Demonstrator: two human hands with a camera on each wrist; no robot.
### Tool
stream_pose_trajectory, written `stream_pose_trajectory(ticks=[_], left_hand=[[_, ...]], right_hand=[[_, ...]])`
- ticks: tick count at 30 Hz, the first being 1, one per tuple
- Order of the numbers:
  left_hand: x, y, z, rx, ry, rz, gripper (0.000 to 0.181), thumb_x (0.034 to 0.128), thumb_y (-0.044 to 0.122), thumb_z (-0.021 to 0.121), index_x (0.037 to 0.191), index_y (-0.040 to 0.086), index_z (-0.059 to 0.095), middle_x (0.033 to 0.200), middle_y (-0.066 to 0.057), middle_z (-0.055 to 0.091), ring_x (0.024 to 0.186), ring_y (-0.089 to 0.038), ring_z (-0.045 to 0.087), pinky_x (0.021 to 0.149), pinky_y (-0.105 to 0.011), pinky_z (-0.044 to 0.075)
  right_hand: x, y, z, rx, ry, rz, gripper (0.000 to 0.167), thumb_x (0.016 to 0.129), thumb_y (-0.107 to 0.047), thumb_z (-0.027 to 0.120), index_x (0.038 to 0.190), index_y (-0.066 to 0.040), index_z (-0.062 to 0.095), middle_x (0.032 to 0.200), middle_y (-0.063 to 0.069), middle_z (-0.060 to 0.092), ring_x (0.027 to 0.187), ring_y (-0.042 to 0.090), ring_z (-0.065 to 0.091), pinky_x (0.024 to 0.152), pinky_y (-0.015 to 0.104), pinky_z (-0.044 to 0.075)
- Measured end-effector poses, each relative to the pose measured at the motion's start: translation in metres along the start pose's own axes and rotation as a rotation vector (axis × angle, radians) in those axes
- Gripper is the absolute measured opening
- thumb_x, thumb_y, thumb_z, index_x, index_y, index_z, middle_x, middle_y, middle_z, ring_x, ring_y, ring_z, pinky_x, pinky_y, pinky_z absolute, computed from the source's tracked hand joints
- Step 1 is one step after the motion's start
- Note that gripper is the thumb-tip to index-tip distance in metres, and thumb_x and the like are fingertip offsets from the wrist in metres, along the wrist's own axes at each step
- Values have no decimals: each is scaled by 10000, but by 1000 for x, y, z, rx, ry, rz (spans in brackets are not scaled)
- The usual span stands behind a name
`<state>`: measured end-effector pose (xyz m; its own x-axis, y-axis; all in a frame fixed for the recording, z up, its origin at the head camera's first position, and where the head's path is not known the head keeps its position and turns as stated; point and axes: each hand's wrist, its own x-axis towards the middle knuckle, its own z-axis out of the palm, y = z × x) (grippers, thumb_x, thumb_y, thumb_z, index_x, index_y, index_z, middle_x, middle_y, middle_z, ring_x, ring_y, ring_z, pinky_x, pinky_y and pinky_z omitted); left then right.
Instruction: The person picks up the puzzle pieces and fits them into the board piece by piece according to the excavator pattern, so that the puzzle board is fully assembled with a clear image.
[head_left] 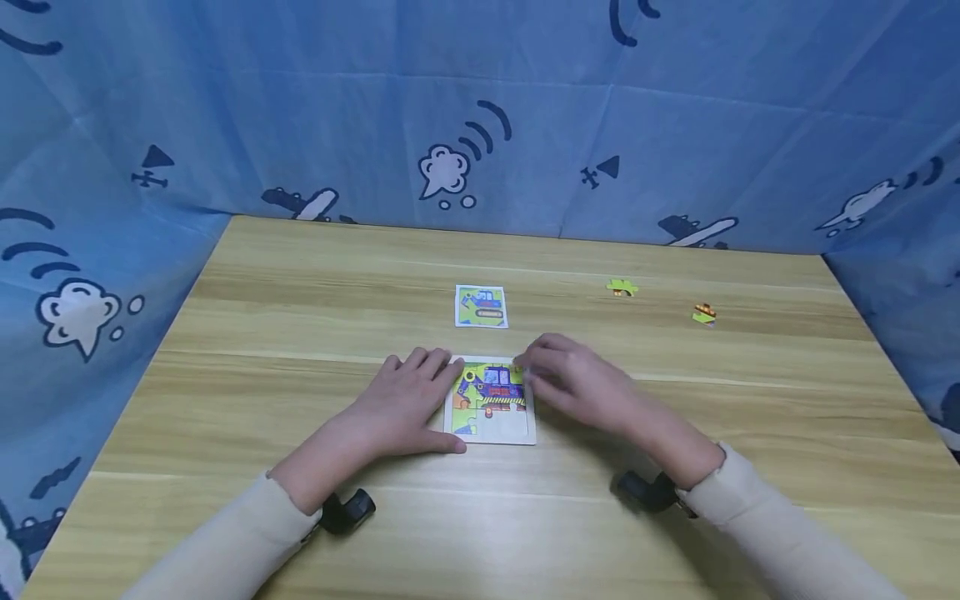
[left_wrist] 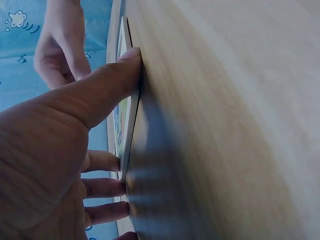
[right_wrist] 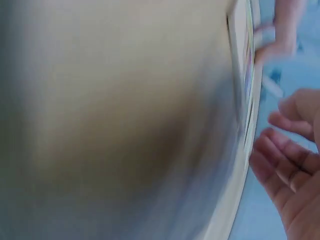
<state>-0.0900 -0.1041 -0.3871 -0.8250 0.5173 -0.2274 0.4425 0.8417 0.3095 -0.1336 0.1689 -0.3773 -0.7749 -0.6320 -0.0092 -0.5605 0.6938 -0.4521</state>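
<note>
A square jigsaw puzzle board (head_left: 495, 427) with a pale border lies on the table, partly filled with pieces that show a blue digger on green. Bare tray shows at its lower right. My left hand (head_left: 401, 408) lies along the board's left side, its thumb by the bottom edge and its fingers spread near the upper left corner. In the left wrist view the thumb (left_wrist: 107, 87) touches the board's rim. Over the upper right corner is my right hand (head_left: 581, 379), fingers loosely bent; the blurred right wrist view shows nothing between them.
A small square picture card (head_left: 482, 307) with a digger lies behind the board. Two loose puzzle pieces are at the back right: a green one (head_left: 622, 287) and a green and orange one (head_left: 703, 314). A blue patterned cloth (head_left: 525, 125) hangs along the wooden table's far edge.
</note>
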Motion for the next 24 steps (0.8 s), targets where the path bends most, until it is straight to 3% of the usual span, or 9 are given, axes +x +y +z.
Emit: stream_pose_trajectory(ticks=[6, 11, 14, 19, 24], left_hand=[[-1, -1, 0, -4, 4, -3, 1079, 814, 685, 788, 1625, 104, 377, 1641, -135, 398, 1456, -343, 409, 1156, -620, 366], [-1, 0, 0, -4, -3, -5, 1076, 819, 682, 784, 1628, 106, 372, 1646, -135, 392, 1462, -340, 403, 1150, -608, 369], [-1, -1, 1, 0, -5, -5, 1074, 823, 684, 779, 1631, 109, 368, 1651, -131, 387, 1466, -337, 399, 1156, -610, 365], [0, -1, 2, -2, -9, -4, 1067, 829, 685, 773, 1632, 114, 365, 1655, -125, 381, 1469, -332, 394, 1167, -619, 354], [0, -1, 2, -3, -9, -13, 1065, 829, 688, 770, 1634, 121, 364, 1661, -123, 378, 1482, -332, 387, 1183, -632, 340]], right_hand=[[8, 53, -23, -11, 124, 222, 307, 1046, -141, 602, 1284, 42, 665, 1140, 194, 672, 1013, 299, 647, 903, 488, 565], [16, 86, -39, -37, 167, 314, 357, 1050, -133, 556, 1286, 128, 615, 1067, 276, 640, 995, 386, 599, 861, 531, 514], [20, 100, -45, -60, 149, 351, 409, 1045, -131, 541, 1319, 172, 564, 1072, 328, 627, 1061, 438, 565, 899, 573, 488], [26, 113, -52, -76, 80, 455, 522, 1060, -178, 510, 1430, 185, 448, 1280, 407, 527, 1167, 487, 534, 1009, 632, 463], [33, 116, -54, -101, 40, 492, 535, 1069, -207, 502, 1450, 163, 443, 1330, 405, 476, 1116, 466, 539, 1016, 628, 464]])
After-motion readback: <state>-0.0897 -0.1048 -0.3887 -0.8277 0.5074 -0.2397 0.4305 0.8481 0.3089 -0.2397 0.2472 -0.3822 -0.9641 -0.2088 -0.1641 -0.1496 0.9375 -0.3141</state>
